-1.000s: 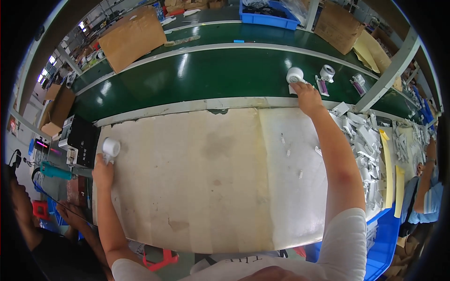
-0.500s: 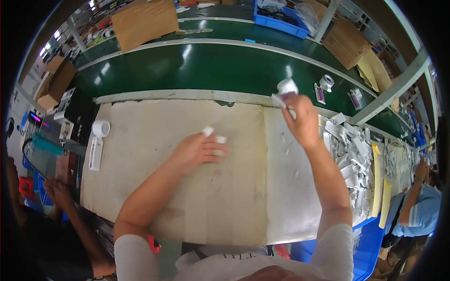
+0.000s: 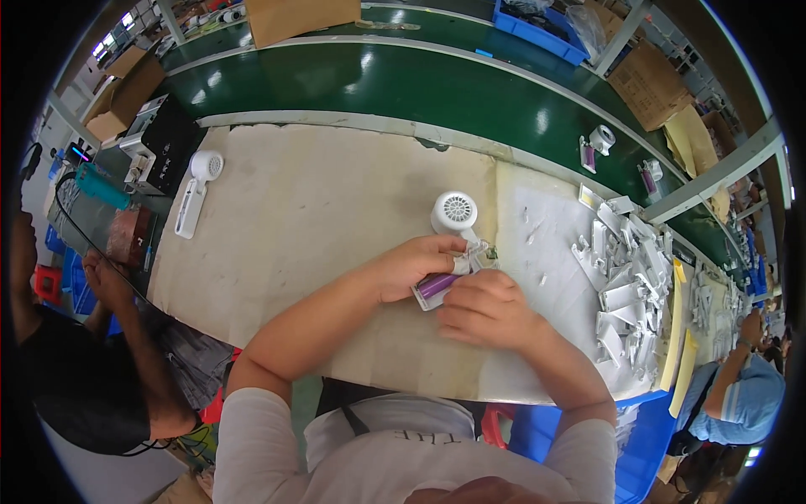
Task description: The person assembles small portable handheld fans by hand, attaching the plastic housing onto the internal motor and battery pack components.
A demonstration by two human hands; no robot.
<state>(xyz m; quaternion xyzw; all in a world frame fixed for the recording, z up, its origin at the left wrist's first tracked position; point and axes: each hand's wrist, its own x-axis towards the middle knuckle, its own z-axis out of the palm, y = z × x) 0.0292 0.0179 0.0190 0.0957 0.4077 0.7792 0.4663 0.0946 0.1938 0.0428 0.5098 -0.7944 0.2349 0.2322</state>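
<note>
A white handheld fan (image 3: 454, 212) with a round grille head lies between my hands, its head pointing away from me. Its handle is open and shows a purple cylindrical battery (image 3: 437, 286) and some small inner parts (image 3: 481, 254). My left hand (image 3: 420, 267) is closed round the handle from the left, just below the head. From the right, my right hand (image 3: 487, 309) has its bent fingers against the handle's lower part and hides some of it. White covers show on fingertips of my left hand. A second, closed white fan (image 3: 190, 207) lies at the mat's left side.
White plastic casing pieces (image 3: 625, 290) are heaped on the right. Two fans with purple batteries (image 3: 589, 155) lie on the green conveyor (image 3: 403, 88). A black machine (image 3: 159, 151) stands left; blue bin (image 3: 646, 449) lower right. A co-worker (image 3: 75, 361) sits left, another (image 3: 739, 395) right.
My right hand has brought the open fan from the conveyor's edge down to the mat in front of me. My left hand has moved right and taken hold of it. The view has shifted.
</note>
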